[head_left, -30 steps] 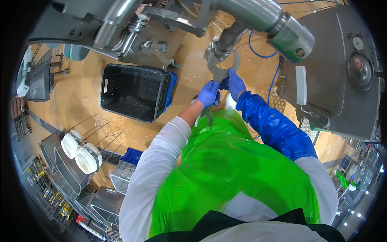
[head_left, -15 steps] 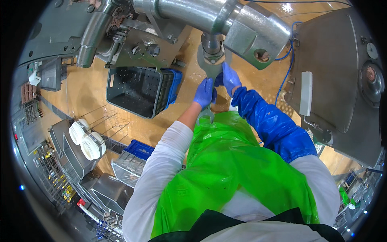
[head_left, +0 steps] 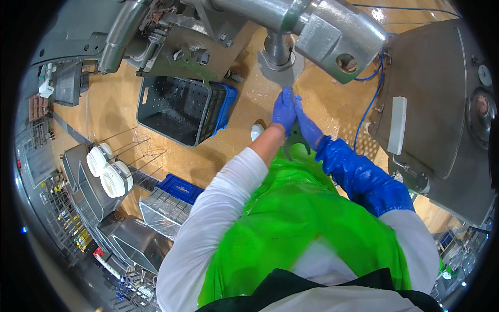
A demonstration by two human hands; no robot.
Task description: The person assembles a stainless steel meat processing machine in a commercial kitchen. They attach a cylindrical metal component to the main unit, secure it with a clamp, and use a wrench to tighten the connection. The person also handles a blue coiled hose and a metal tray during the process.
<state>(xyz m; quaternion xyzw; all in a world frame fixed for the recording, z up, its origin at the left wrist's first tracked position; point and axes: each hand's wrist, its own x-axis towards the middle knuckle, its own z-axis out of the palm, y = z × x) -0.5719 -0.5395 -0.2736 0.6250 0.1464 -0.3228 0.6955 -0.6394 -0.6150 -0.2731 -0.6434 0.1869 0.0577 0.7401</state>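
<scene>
A large flat grey open-ended spanner hangs in front of me. Its far jaw sits around the metal fitting under a thick steel pipe; the near jaw points toward my green apron. My left hand, in a blue-violet glove, is wrapped around the handle just below the far jaw. Close against it, my right hand, gloved the same and with a blue sleeve cover, presses on the handle from the right; its fingertips are partly hidden.
A black perforated crate with a blue crate behind it stands on the floor to the left. White round tubs and a wire rack lie farther left. At right stands a big steel machine cover with a blue hose.
The spanner's near end has swung to the right, with both hands following. My left hand now sits closer to the far jaw. The view has shifted slightly.
</scene>
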